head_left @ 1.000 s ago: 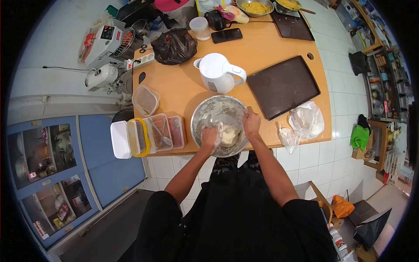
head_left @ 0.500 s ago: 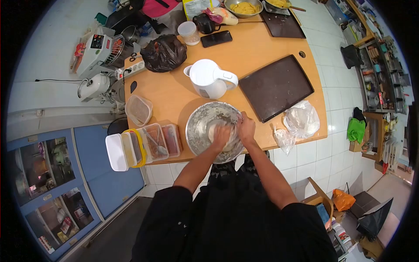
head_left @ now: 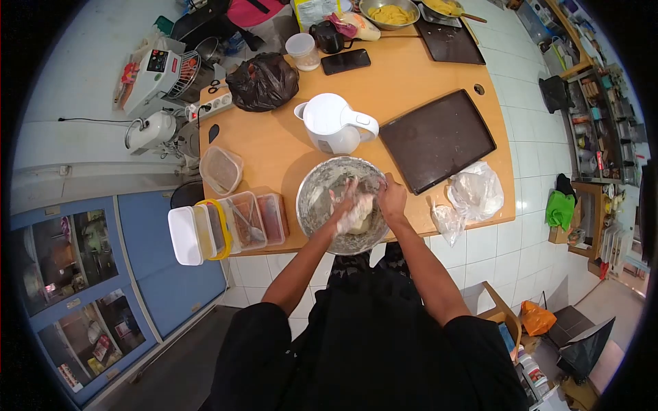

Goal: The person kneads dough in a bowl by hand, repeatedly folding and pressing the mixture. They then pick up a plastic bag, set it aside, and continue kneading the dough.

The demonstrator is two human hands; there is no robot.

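Observation:
A metal mixing bowl (head_left: 312,222) sits at the near edge of the table, its inner wall smeared with flour and batter. My left hand (head_left: 348,205) is inside it, coated in pale flour, fingers stretched out and turned sideways against a lump of pale dough (head_left: 363,225). Part of the dough is hidden behind that hand. On the bowl's right side, my right hand (head_left: 393,201) is closed around the rim. Just behind the bowl stands a white electric kettle (head_left: 329,123), its handle pointing right.
A dark baking tray (head_left: 439,140) lies to the right, with plastic bags of white powder (head_left: 475,192) in front of it. Plastic containers (head_left: 243,222) line the left front edge. Farther back are a black plastic bag (head_left: 262,82), a phone (head_left: 345,61) and a tub (head_left: 302,51).
My left hand has turned from palm-down on the dough to sideways, showing its floury side. My right hand stays on the rim. The whole view has shifted slightly.

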